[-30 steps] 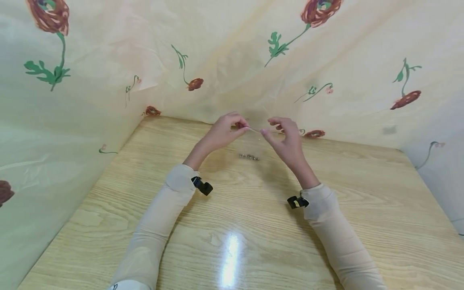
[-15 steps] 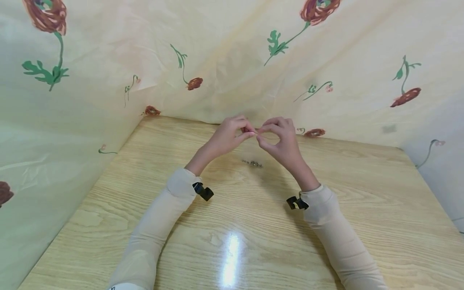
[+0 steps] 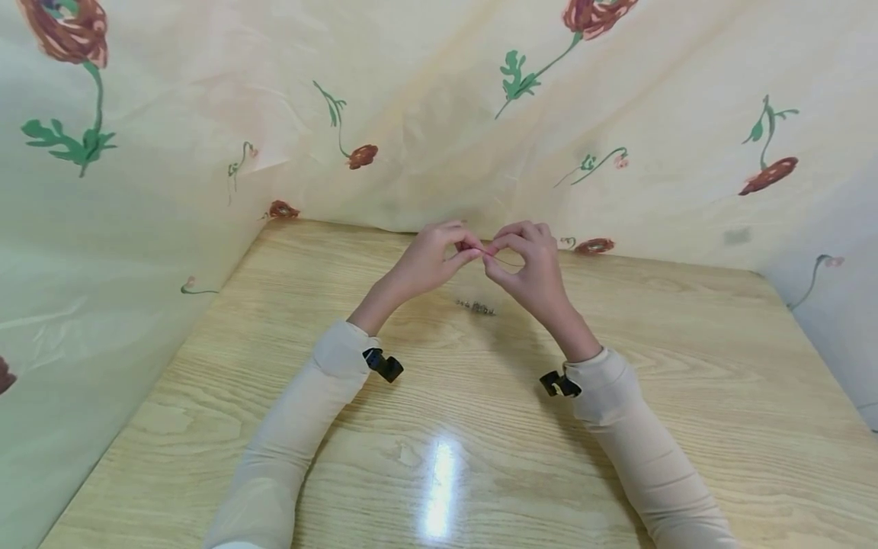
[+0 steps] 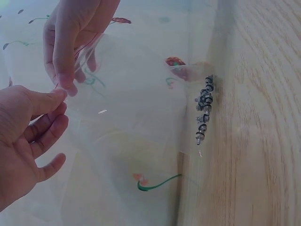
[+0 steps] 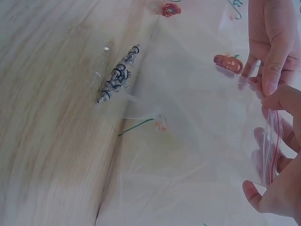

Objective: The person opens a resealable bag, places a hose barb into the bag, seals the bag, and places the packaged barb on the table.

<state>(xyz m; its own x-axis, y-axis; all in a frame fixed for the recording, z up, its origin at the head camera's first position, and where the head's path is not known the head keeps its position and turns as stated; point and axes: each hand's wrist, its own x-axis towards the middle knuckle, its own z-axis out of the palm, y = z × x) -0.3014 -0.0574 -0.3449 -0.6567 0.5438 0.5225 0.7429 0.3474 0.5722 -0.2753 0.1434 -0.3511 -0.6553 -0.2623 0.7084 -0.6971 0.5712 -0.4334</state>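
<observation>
A clear zip-lock bag (image 5: pixel 271 150) with a red stripe along its seal hangs between both hands. Its top edge is pinched by my left hand (image 3: pixel 428 259) between thumb and index finger. Beside it, fingertips nearly meeting, my right hand (image 3: pixel 531 263) pinches the same seal strip with thumb and index finger. Small metal fittings (image 4: pixel 205 108) with dark rings lie in a row along the bag's bottom; in the head view this cluster (image 3: pixel 475 308) shows just below the hands. Being transparent, the bag's body is hard to make out in the head view.
The wood-grain table (image 3: pixel 384 427) carries a bright light reflection near the front. Behind and to the left hangs a cream, flower-printed sheet (image 3: pixel 439 137) meeting the table's back edge. Black camera mounts (image 3: pixel 384 365) sit at both wrists.
The right hand's fingers have closed onto the seal strip, and both hands have come together. The fittings have shifted slightly right and nearer to me. Over the last half second the hands barely move.
</observation>
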